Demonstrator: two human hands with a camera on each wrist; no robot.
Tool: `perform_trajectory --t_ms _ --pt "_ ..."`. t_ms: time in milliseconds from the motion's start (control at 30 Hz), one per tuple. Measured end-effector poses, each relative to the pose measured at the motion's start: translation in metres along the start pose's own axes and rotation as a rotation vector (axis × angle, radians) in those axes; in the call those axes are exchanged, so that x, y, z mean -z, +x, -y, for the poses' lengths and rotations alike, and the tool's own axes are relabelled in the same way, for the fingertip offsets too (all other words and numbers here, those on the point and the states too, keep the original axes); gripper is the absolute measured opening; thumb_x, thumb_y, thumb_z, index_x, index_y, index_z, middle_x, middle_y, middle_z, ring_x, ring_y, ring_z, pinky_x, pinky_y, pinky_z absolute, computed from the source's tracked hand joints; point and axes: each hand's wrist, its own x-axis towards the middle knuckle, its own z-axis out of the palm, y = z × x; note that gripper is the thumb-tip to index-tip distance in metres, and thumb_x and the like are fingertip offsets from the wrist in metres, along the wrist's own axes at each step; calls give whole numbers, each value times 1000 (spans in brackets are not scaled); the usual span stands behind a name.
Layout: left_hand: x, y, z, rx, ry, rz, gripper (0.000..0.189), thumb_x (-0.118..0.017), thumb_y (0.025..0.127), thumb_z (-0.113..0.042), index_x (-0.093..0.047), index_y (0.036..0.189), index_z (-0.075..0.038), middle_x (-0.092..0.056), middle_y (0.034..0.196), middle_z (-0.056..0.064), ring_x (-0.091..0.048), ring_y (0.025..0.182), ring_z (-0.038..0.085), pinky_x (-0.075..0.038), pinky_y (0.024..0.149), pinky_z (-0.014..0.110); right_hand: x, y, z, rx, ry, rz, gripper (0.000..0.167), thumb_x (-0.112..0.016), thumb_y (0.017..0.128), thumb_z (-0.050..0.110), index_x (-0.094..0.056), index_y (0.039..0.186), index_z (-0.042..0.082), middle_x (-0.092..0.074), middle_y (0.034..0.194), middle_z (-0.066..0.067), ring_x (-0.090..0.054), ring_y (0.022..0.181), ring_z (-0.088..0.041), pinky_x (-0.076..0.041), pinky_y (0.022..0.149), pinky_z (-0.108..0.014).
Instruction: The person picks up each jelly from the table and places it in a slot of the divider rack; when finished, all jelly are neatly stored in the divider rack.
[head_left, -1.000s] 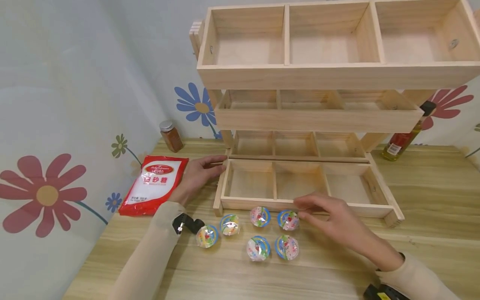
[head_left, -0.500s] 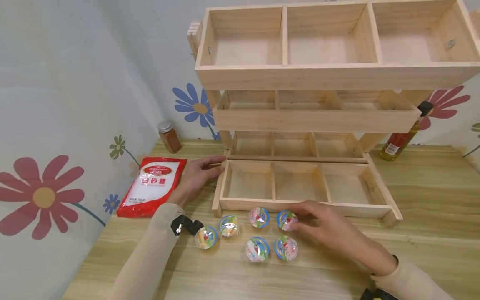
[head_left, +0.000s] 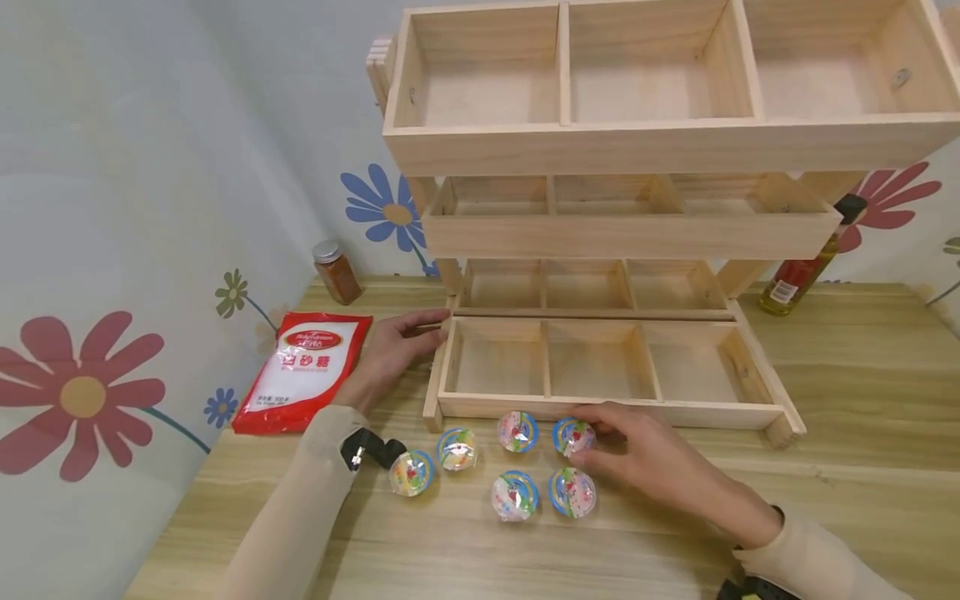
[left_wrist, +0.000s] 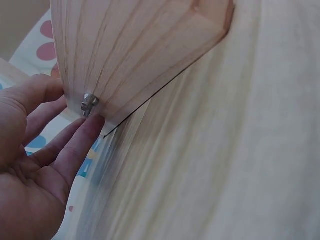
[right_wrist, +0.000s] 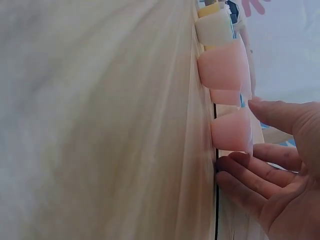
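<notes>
Several small jelly cups with printed foil lids stand on the table in the head view. My right hand is at the back right jelly cup, thumb on its near side and fingers on its far side. In the right wrist view that pink cup stands on the tabletop between thumb and fingers; firm contact is unclear. My left hand touches the left side of the wooden rack. Seen from the left wrist, its fairly straight fingers lie against the side panel beside a metal wing nut.
A red and white bag of sugar lies left of the left hand, with a spice jar behind it. An oil bottle stands right of the rack. Upper trays overhang the lowest one.
My right hand has moved slightly left, bringing its thumb and fingers around the back right jelly cup. The left hand stays at the rack, and the cups stand where they were.
</notes>
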Motion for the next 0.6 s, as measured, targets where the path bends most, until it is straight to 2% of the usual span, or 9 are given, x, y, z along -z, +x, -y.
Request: perform_trajectory --t_ms 100,300,600 --pt "0 0 0 -10 -24 4 43 -76 100 -18 -69 142 -11 -67 140 12 -65 126 27 -55 105 39 0 0 2 -3 11 -1 50 -82 96 35 -71 137 9 -75 119 5 -71 106 -15 -60 94 -42" --pt "2 -1 2 14 -30 20 45 -75 101 -21 -67 144 -12 -65 144 12 -64 128 28 -55 106 40 -2 0 2 0 49 4 48 -82 96 31 -70 137 7 -75 116 3 -73 103 -16 -61 93 -41" --pt "1 0 2 16 -32 17 45 -75 101 -20 -67 144 -12 -66 142 11 -64 129 28 -55 105 39 -4 0 5 -22 25 -16 42 -85 94 24 -73 132 9 -74 118 2 -71 100 -15 -62 89 -37"
